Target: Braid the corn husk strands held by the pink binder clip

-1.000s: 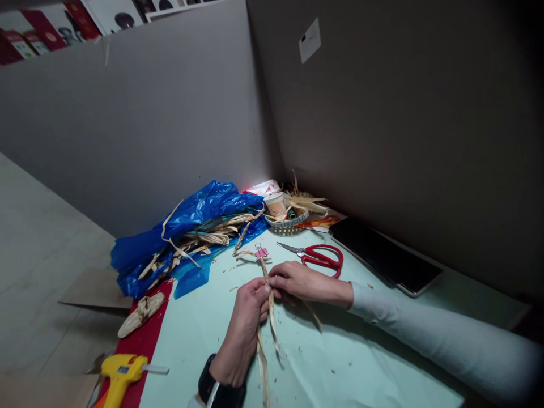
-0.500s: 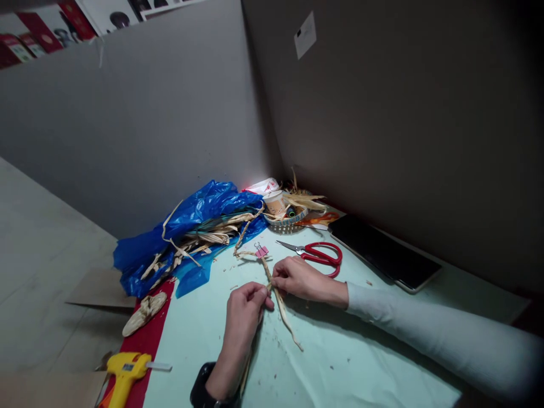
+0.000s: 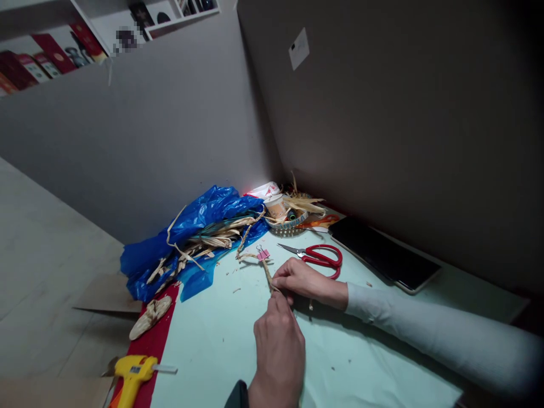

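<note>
My left hand [image 3: 278,351] and my right hand [image 3: 304,280] meet over a thin braid of dried husk strips [image 3: 267,270] on the pale green table mat [image 3: 374,362]. Both hands pinch the braid where it ends near me. The far end of the braid is held by a small pink binder clip [image 3: 262,254]. My left hand covers the loose strip ends, so they are hidden. Red-handled scissors [image 3: 318,256] lie just beyond my right hand.
A blue plastic bag [image 3: 191,232] with more dried husks [image 3: 212,238] lies at the back left. A small basket [image 3: 289,218] with a cup stands in the corner. A dark tablet [image 3: 385,255] rests by the right wall. A yellow glue gun [image 3: 131,371] and a woven piece [image 3: 151,317] are at front left.
My left hand has swung right and forward over the loose strips, now covering them. My right hand stays on the braid. The camera has tilted slightly.
</note>
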### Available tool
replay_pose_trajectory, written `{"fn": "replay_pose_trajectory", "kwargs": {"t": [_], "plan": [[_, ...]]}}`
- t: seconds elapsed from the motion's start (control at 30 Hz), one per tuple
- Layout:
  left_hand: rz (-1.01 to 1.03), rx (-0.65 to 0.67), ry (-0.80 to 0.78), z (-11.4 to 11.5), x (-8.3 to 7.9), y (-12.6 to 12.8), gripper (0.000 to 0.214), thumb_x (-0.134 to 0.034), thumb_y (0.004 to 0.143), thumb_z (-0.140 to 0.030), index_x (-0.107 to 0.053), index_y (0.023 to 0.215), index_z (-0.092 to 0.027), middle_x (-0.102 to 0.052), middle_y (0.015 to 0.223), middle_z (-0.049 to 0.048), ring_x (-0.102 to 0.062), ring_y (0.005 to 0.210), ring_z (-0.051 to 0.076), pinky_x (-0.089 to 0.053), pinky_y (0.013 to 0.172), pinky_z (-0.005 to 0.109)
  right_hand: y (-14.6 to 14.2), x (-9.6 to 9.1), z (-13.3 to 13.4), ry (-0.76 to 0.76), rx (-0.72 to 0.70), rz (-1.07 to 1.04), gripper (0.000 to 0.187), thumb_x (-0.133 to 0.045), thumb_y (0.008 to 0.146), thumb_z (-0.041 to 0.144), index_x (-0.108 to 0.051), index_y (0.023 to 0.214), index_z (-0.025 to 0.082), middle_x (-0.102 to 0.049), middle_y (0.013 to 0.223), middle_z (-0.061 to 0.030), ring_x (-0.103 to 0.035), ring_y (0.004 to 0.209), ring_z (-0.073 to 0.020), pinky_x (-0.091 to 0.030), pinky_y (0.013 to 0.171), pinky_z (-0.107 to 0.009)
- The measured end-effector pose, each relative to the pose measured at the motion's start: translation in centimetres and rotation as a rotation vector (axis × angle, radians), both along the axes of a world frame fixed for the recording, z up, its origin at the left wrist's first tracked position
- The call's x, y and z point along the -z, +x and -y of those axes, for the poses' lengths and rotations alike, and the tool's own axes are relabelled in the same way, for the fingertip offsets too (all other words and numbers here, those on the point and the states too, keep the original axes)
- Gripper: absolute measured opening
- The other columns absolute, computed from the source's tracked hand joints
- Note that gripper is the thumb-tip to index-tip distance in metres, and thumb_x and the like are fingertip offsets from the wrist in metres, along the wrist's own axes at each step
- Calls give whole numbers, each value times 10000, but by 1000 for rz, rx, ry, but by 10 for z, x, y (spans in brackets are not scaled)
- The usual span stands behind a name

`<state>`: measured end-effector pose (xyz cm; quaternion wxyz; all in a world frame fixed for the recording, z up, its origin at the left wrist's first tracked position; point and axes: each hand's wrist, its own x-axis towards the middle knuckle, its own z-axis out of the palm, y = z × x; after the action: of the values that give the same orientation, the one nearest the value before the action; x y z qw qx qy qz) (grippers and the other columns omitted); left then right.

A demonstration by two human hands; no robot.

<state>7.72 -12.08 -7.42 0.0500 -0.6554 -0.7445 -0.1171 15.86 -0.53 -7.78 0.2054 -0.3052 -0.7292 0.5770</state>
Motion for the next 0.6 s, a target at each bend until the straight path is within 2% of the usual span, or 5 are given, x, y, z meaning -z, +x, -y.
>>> {"fn": "replay_pose_trajectory", "kwargs": {"t": [0.17, 0.3, 0.4, 0.5, 0.6], "plan": [[-39, 16, -55, 7, -8, -1, 321, -437, 880, -83, -651, 1119, -90, -712, 953, 162, -695, 720, 256, -422, 577, 315, -1, 5, -2, -80, -21, -48, 195, -568, 742, 241, -647, 607, 124, -536, 481, 22, -445, 450, -83, -322, 445, -191], [433, 8, 17, 2, -24, -30, 336, -503, 881, -359, -669, 645, -187, -647, 688, 81, -612, 670, 236, -403, 624, 333, 1, 2, 1, -134, -10, -74, 227, -567, 781, 268, -660, 653, 105, -519, 509, 22, -369, 451, -68, -258, 435, -197], [1011, -65, 111, -14, -23, -50, 179, -581, 801, -332, -675, 852, -188, -661, 883, 83, -590, 839, 233, -425, 758, 330, 2, -1, 5, -188, -15, -65, 250, -512, 820, 270, -656, 700, 104, -431, 470, 49, -298, 416, -65, -209, 409, -202], [1228, 1, -56, -30, -13, -54, 228, -577, 762, -346, -643, 881, -164, -616, 709, 35, -582, 672, 183, -450, 657, 294, 1, -4, 8, -200, -30, -32, 232, -464, 834, 227, -625, 711, 114, -449, 496, 44, -315, 416, -65, -222, 409, -195], [1308, 1, -157, -39, -8, -50, 228, -567, 741, -374, -594, 789, -153, -506, 567, -26, -411, 446, 94, -313, 449, 216, 3, -8, 6, -144, -40, 27, 238, -440, 850, 200, -589, 679, 128, -469, 518, 36, -351, 429, -68, -263, 427, -195]]}}
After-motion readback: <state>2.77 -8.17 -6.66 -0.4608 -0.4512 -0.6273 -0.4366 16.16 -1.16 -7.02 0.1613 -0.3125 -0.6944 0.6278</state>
